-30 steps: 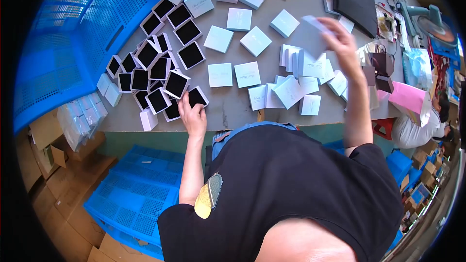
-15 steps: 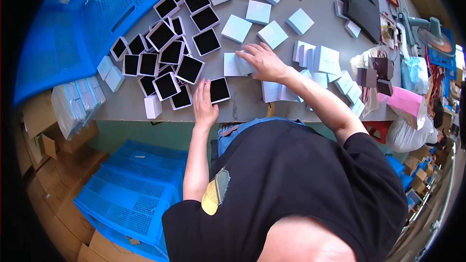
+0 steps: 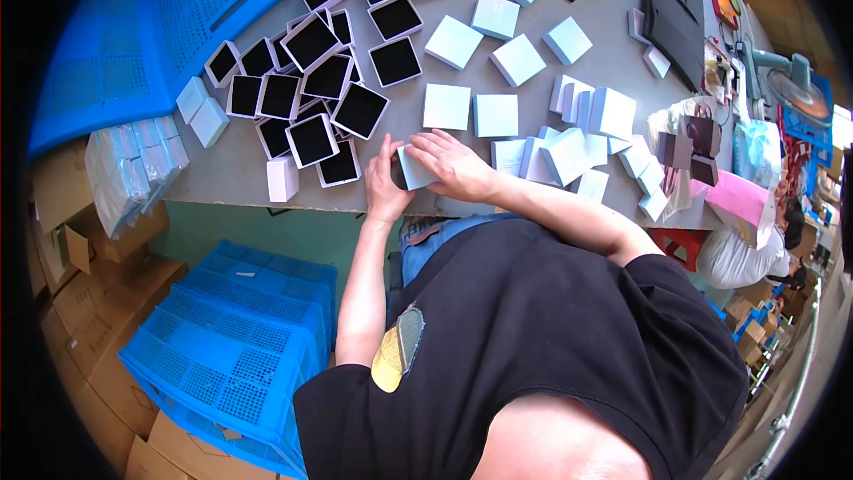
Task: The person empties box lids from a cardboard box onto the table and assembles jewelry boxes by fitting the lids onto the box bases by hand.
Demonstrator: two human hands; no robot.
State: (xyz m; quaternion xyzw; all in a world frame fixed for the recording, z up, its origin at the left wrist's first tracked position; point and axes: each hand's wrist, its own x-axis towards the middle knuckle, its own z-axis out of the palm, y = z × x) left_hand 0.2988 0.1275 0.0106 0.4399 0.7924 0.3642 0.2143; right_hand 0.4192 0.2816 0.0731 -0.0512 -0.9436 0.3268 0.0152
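Near the table's front edge, my left hand (image 3: 386, 187) grips the left side of a black-lined box base, mostly hidden by the hands. My right hand (image 3: 458, 166) holds a white box lid (image 3: 415, 171) over that base, tilted, with a dark strip of the lining showing at its left. Just beyond my right hand lie two white lids, one square (image 3: 447, 107) and another (image 3: 496, 116). Left of my hands is a heap of open box bases with black inserts (image 3: 313, 140), some overlapping.
Several white boxes (image 3: 517, 60) lie at the back, and a group of white lids (image 3: 569, 156) sits to the right. A blue crate (image 3: 200, 13) stands at the left. Brown small boxes (image 3: 702, 135) and a pink bag (image 3: 742, 204) are at the far right.
My right hand has moved toward me and left, bringing a white lid onto the base at my left hand. My left hand has shifted slightly right and closed around the base.
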